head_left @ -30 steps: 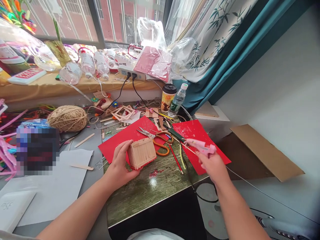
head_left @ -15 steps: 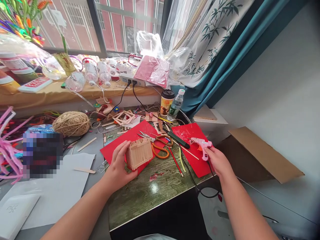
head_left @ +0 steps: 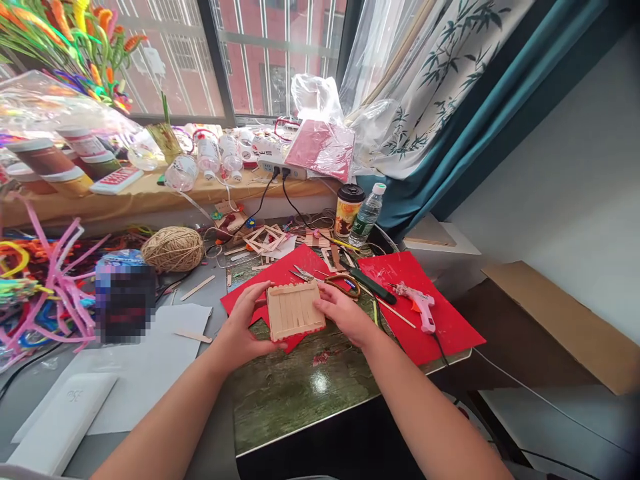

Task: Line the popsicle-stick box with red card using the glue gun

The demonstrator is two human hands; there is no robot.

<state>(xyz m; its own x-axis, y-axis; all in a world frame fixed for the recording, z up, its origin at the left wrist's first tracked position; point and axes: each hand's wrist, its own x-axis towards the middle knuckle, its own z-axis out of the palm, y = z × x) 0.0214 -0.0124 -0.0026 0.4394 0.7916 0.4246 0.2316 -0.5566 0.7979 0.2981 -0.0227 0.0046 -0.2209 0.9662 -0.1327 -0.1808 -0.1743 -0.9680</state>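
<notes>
A small box made of wooden craft sticks point(head_left: 296, 310) is held between my two hands, one flat slatted face turned up toward me. My left hand point(head_left: 244, 325) wraps its left side, thumb along the lower edge. On the upper right corner my right hand point(head_left: 346, 313) grips it with thumb and fingers. A pink glue gun point(head_left: 421, 305) lies on the right red sheet point(head_left: 453, 337), its cord running off the table edge. Just behind the box are scissors point(head_left: 345, 285), partly hidden by my right hand, and a dark green utility knife point(head_left: 373, 283).
Another red sheet point(head_left: 305, 257) lies beneath the scissors. Farther back stand a paper cup point(head_left: 349, 212) and a water bottle point(head_left: 367, 217). Left are a twine ball point(head_left: 173, 249), pink pipe cleaners point(head_left: 65, 287) and white paper point(head_left: 150, 360). A cardboard flap point(head_left: 565, 320) juts out at right.
My right hand has let go of the glue gun, now lying on the red sheet, and has moved left onto the stick box. The box's slatted face has tipped upward. The view has shifted left.
</notes>
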